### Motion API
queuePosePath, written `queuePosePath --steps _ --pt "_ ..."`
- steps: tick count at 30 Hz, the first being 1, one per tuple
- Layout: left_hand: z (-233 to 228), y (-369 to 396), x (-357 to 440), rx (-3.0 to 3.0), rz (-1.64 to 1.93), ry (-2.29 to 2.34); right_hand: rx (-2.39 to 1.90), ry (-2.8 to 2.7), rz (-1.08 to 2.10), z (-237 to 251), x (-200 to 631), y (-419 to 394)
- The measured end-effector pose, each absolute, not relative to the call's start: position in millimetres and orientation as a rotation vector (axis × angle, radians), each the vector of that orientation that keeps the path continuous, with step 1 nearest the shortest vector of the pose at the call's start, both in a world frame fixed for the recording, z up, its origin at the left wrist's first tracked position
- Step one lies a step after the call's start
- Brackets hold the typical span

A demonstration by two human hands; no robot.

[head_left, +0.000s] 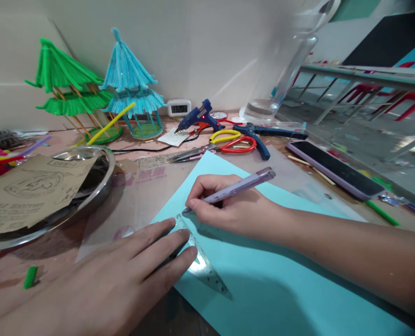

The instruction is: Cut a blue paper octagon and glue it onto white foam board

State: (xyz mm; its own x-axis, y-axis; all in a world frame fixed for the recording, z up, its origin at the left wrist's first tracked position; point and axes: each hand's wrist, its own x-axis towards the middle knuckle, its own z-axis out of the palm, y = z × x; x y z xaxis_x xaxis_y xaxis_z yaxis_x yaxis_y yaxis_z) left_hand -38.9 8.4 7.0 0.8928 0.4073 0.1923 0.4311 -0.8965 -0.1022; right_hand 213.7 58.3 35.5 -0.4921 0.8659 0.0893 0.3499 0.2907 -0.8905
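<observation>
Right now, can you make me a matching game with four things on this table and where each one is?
Things:
1. pen
2. clear ruler
3. phone
4. brown paper

Places:
A. lying over the metal bowl
B. flat on the table at the right, screen up
C. held in the right hand, tip at the ruler's edge
D. pressed onto the blue sheet by the left hand

Pairs: 1-C, 2-D, 3-B, 4-A
</observation>
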Motion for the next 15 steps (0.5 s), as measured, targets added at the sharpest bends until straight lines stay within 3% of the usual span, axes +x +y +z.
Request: queuePosePath --steps 15 --pt "13.6 8.9 -37.7 -2.926 -0.191 -0.678 -1.082 -1.964 1.181 35.9 213.1 57.6"
